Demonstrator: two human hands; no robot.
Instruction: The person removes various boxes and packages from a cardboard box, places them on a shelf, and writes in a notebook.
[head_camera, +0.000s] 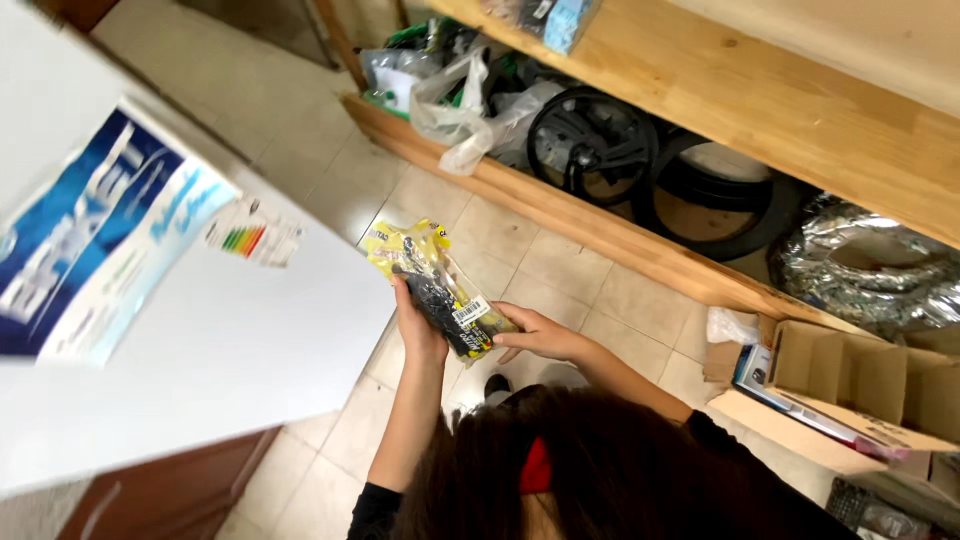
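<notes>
Both of my hands hold one yellow plastic packet (432, 283) with black parts inside and a white barcode sticker. My left hand (416, 328) grips its lower left side from beneath. My right hand (538, 335) supports the lower right end, fingers curled under it. The packet is held tilted above the beige tiled floor (540, 260). Dark hair (600, 470) hangs below my arms and hides my body.
A white appliance (200, 350) with a blue sticker and a coloured rating label fills the left. A wooden shelf unit (600, 225) on the right holds black tyres (590, 140), plastic bags (460, 110) and a foil-wrapped ring (870, 265). An open cardboard box (850, 385) stands at lower right.
</notes>
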